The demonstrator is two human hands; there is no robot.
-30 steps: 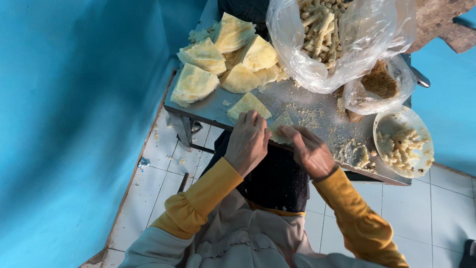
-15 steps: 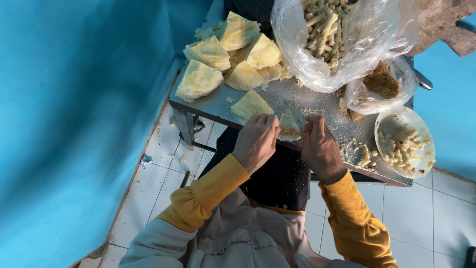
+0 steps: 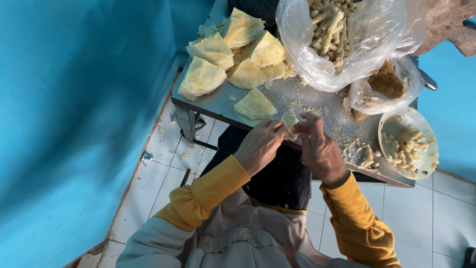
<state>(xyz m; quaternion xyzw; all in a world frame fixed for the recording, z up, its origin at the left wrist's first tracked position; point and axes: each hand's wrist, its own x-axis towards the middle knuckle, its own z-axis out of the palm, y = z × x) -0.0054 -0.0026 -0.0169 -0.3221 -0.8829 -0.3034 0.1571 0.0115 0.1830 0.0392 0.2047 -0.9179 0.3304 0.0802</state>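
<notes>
At the frame's centre, the left hand (image 3: 260, 146) and right hand (image 3: 320, 149) pinch a small pale-yellow folded wrapper piece (image 3: 289, 120) between closed fingertips, raised just above the grey metal table (image 3: 218, 101), apparently to shape it.

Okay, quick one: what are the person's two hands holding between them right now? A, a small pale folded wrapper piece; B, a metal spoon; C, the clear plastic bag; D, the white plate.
A: the left hand and right hand meet over the near edge of the metal table, pinching a small pale folded wrapper piece between their fingertips, while the white plate and the clear plastic bag sit untouched.
</notes>
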